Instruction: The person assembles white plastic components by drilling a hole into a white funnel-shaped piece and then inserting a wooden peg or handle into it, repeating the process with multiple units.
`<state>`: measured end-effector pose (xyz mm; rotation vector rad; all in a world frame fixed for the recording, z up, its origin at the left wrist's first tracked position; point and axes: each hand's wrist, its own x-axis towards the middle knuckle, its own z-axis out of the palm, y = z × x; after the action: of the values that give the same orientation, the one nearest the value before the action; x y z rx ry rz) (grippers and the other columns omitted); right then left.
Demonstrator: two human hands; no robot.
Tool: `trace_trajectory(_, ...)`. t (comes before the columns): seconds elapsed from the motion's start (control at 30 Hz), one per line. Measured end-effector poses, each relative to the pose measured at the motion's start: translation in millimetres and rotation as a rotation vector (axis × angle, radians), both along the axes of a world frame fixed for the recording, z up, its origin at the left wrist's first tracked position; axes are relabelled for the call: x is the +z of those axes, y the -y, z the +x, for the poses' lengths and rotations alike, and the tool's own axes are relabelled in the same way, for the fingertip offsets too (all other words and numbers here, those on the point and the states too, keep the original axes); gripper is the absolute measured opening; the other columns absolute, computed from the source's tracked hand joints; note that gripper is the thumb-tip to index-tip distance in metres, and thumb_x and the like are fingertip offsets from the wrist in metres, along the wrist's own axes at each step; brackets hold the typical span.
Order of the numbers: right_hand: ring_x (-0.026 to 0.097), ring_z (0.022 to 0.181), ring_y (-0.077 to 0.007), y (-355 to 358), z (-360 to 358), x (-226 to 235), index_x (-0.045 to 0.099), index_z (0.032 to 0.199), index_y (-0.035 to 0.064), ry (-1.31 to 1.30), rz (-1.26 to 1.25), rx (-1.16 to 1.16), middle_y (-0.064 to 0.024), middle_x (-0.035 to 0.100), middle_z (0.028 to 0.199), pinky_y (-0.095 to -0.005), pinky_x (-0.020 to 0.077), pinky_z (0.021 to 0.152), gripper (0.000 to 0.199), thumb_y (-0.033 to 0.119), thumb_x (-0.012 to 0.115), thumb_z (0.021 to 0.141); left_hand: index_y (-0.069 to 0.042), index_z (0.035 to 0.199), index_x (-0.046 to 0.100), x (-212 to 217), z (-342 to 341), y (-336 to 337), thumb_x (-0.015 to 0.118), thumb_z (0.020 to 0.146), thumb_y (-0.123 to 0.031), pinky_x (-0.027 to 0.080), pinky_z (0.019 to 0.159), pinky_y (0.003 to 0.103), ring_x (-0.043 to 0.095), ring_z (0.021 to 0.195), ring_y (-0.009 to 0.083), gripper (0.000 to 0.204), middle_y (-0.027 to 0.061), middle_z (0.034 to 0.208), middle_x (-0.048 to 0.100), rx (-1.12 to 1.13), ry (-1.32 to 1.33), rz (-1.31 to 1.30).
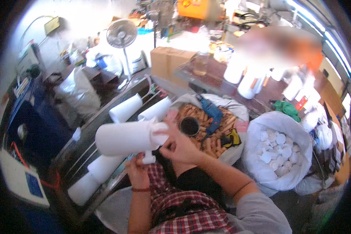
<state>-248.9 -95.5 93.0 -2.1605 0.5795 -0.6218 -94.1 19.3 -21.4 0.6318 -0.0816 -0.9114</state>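
Now you fit a cap (160, 130) on the white bottle (124, 137): left hand (137, 171) grips its spout, right hand (178, 145) pinches the cap; next, likely press it square

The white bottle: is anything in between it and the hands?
No. Both hands are already on the white bottle. The left hand grips it from below, by the stubby spout that sticks down, and the right hand presses against its right end. Nothing visible sits between.
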Motion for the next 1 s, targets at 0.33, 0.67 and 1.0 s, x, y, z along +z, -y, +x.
trace_trajectory(0.33,0.043,0.122,-0.0377,17.2,-1.6,-20.8,0.026,0.138,0.0011,-0.027,-0.508,-0.081,-0.0233,0.034,0.139,-0.0393,0.0396,0.099,0.072,0.010,0.063,0.077,-0.003,0.109,0.054,1.0,3.8,-0.7,0.053,0.091,-0.019,0.055,0.078,0.034,0.061,0.096,0.0188,0.023,0.0089,0.106,0.061,0.003,-0.113,0.070)
trace_trajectory(0.67,0.033,0.129,-0.0398,21.0,2.8,-16.8,0.014,0.142,0.0015,0.007,-0.441,0.040,-0.0248,0.030,0.140,-0.0408,0.0269,0.109,0.094,0.024,0.073,0.072,-0.003,0.113,0.050,-3.1,-2.0,3.3,0.046,0.095,-0.020,0.053,0.080,0.039,0.060,0.096,0.0229,0.025,0.0115,0.105,0.060,-0.046,-0.058,0.055)
trace_trajectory(1.0,0.038,0.124,-0.0395,36.2,-2.4,-15.9,0.027,0.136,0.0036,-0.021,-0.425,0.161,-0.0215,0.036,0.136,-0.0411,0.0319,0.105,0.081,0.025,0.073,0.074,-0.002,0.113,0.054,-2.1,-0.2,-6.1,0.051,0.093,-0.020,0.051,0.084,0.038,0.058,0.102,0.0213,0.027,0.0100,0.108,0.060,-0.152,-0.056,0.041)
